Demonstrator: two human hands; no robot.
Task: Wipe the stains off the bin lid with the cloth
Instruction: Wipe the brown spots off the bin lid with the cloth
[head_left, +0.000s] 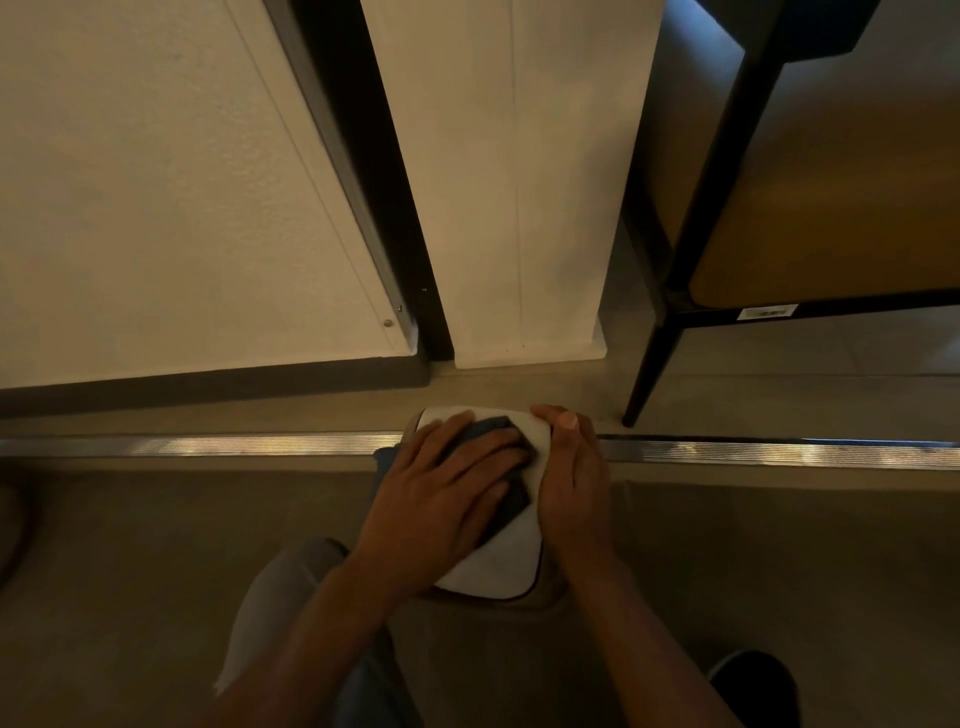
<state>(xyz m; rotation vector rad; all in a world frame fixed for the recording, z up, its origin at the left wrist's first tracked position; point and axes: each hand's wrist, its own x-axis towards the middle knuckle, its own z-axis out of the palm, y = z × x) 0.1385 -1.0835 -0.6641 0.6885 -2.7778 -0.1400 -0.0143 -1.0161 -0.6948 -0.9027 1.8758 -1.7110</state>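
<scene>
A white bin lid (511, 564) sits low in the middle of the scene, on the floor (156, 545) close to the person's knees and across a metal threshold strip (208, 446) that runs left to right. The left hand (441, 491) lies flat on top of the lid with its fingers spread, pressing a dark cloth (511, 499) against the white surface; a corner of the cloth shows past the fingertips at the far end and another edge shows to the right of the palm. The right hand (571, 483) wraps around the lid's right edge, thumb up on the far rim, holding it steady. Beyond the strip stand a pale wall (156, 182) on the left and a white door panel (509, 182) in the middle. On the far right is a chair (831, 234) with dark legs and a tan seat.
</scene>
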